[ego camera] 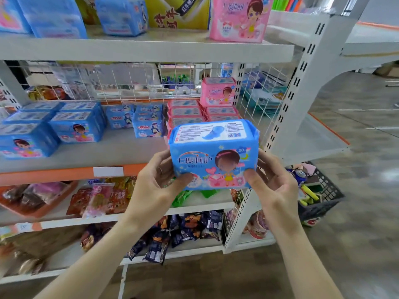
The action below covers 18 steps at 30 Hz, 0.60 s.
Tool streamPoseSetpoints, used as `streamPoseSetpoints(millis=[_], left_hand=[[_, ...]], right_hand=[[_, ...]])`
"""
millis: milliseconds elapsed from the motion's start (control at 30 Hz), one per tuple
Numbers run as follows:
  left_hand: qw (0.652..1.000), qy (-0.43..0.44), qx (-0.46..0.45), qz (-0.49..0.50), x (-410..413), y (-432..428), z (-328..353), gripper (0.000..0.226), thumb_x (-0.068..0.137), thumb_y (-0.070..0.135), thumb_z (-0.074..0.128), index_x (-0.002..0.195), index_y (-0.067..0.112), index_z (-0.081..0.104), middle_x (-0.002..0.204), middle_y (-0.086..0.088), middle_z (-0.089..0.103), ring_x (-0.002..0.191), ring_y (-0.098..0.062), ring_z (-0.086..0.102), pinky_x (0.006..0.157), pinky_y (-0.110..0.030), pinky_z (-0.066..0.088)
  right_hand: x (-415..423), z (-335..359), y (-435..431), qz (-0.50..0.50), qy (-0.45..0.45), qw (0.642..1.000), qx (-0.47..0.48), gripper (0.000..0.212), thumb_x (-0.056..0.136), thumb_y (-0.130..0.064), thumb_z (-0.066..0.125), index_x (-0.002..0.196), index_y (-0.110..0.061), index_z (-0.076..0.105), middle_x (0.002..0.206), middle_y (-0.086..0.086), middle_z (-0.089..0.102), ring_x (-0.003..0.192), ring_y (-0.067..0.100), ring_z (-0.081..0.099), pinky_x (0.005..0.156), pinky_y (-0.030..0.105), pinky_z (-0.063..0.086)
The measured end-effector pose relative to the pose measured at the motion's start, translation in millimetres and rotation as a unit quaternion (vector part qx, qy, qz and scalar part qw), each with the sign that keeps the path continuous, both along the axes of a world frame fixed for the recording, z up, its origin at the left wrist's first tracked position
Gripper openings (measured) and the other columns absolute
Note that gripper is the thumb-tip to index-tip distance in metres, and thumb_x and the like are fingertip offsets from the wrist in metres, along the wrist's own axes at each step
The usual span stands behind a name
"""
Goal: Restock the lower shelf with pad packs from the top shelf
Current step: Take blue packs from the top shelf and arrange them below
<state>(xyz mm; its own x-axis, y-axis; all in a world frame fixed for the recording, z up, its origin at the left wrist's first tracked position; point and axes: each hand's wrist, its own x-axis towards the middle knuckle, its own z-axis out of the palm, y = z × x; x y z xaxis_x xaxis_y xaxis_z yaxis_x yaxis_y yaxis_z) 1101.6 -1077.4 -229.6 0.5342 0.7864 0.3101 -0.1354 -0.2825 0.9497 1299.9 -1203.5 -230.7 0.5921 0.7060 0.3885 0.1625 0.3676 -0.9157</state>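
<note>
I hold a blue pad pack [212, 154] in front of the shelving, level with the lower pad shelf [121, 147]. My left hand [157, 184] grips its left end, thumb on the front. My right hand [274, 182] grips the right end the same way. The lower shelf carries blue packs [75, 126] on the left, smaller blue packs [146, 121] in the middle and pink packs [218, 98] on the right. On the top shelf [151, 48] stand blue packs [121, 15] and a pink pack [239, 18].
A wire mesh panel [129, 80] backs the pad shelf. Snack bags [103, 197] fill the shelves below. A dark basket [319, 197] with assorted items sits on the floor at the right, beside the white upright post [302, 87].
</note>
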Motion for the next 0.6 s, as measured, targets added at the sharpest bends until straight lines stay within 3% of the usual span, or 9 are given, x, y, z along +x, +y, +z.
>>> streamPoseSetpoints(millis=[133, 267, 433, 600], left_hand=[[1.0, 0.005, 0.0, 0.007, 5, -10, -6, 0.048, 0.082, 0.037, 0.074, 0.127, 0.024, 0.061, 0.116, 0.009, 0.073, 0.108, -0.011, 0.069, 0.083, -0.022, 0.057], [0.999, 0.019, -0.021, 0.02, 6, -15, -14, 0.041, 0.086, 0.039, 0.072, 0.126, 0.032, 0.063, 0.113, 0.015, 0.074, 0.103, -0.008, 0.071, 0.076, -0.02, 0.058], [0.996, 0.016, -0.067, 0.053, -5, -12, -24, 0.037, 0.083, 0.036, 0.073, 0.119, 0.034, 0.066, 0.107, 0.014, 0.076, 0.098, -0.008, 0.073, 0.071, -0.017, 0.058], [0.989, 0.029, -0.093, 0.109, -29, -2, -29, 0.037, 0.08, 0.04, 0.08, 0.114, 0.029, 0.071, 0.104, 0.011, 0.077, 0.096, -0.011, 0.074, 0.073, -0.017, 0.057]], right_hand=[[0, -5, -2, -0.008, 0.013, 1.0, -0.017, 0.039, 0.083, -0.029, 0.075, 0.121, -0.022, 0.069, 0.123, 0.012, 0.066, 0.115, 0.023, 0.066, 0.092, 0.038, 0.057], [0, -9, 1, -0.015, 0.02, 0.998, -0.056, 0.031, 0.081, -0.034, 0.073, 0.112, -0.028, 0.072, 0.111, 0.007, 0.071, 0.101, 0.015, 0.07, 0.077, 0.022, 0.056], [-6, -21, 11, 0.003, 0.038, 0.994, -0.099, 0.033, 0.084, -0.038, 0.074, 0.114, -0.024, 0.07, 0.107, -0.001, 0.074, 0.099, 0.012, 0.071, 0.076, 0.024, 0.058], [-23, -31, 35, 0.028, 0.06, 0.991, -0.112, 0.03, 0.082, -0.039, 0.077, 0.109, -0.026, 0.071, 0.102, -0.007, 0.076, 0.095, 0.007, 0.071, 0.073, 0.015, 0.054]])
